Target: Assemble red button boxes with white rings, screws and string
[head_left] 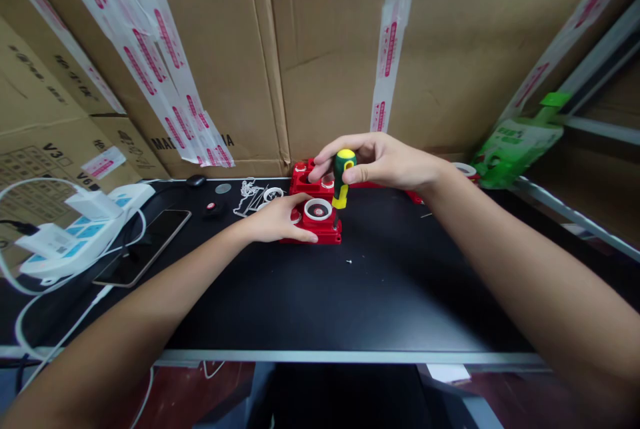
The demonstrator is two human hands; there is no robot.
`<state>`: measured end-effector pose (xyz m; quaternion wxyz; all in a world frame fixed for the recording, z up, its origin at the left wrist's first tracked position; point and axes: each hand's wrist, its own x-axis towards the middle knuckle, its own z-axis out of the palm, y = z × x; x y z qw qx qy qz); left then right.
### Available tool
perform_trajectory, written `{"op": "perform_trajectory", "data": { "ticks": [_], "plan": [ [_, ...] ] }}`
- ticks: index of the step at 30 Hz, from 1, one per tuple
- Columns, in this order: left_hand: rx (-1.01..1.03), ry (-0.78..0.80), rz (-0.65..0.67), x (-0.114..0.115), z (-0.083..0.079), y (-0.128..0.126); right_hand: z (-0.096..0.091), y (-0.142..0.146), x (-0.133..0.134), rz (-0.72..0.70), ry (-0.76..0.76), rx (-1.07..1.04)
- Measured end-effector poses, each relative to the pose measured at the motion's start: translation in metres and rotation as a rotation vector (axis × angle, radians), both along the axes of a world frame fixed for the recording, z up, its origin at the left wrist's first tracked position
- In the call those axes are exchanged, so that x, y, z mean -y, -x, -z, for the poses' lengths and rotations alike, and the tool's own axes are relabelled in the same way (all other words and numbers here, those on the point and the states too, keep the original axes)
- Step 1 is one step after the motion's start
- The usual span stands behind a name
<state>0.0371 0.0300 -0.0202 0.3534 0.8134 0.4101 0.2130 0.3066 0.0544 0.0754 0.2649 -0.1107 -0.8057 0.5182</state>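
Note:
A small red plastic block (320, 226) with a white ring set in its top lies on the black table (350, 296). My left hand (277, 219) rests against the block's left side, thumb along its front edge, holding it steady. My right hand (380, 161) is closed round the green and yellow handle of a screwdriver (342, 179), which stands upright with its tip at the block's right corner. A second red block (307, 179) with white rings sits just behind, partly hidden by my right hand.
A phone (145, 246) lies at the left beside a white power strip (85, 229) with chargers and cables. Small white rings and wire bits (257, 194) lie behind my left hand. Cardboard boxes wall the back. A green packet (520, 146) leans at the right.

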Motion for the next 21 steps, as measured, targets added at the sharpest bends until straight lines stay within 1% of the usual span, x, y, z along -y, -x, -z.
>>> {"op": "perform_trajectory", "data": {
  "ticks": [3, 6, 10, 15, 21],
  "plan": [
    [-0.008, 0.012, 0.007, 0.000, 0.000, 0.001, 0.001, 0.002, 0.000, 0.043, 0.004, -0.020],
    [-0.030, -0.015, -0.013, 0.001, 0.000, -0.001, -0.003, 0.005, 0.005, 0.131, -0.018, 0.010],
    [-0.110, -0.094, -0.123, 0.008, -0.001, -0.007, -0.010, 0.007, 0.011, 0.205, -0.055, 0.058],
    [-0.168, -0.160, -0.256, 0.019, -0.003, -0.017, -0.010, 0.006, 0.009, 0.308, -0.108, 0.085],
    [-0.161, -0.197, -0.308, 0.028, -0.001, -0.023, -0.008, 0.008, 0.007, 0.428, -0.144, 0.094]
  ]
}}
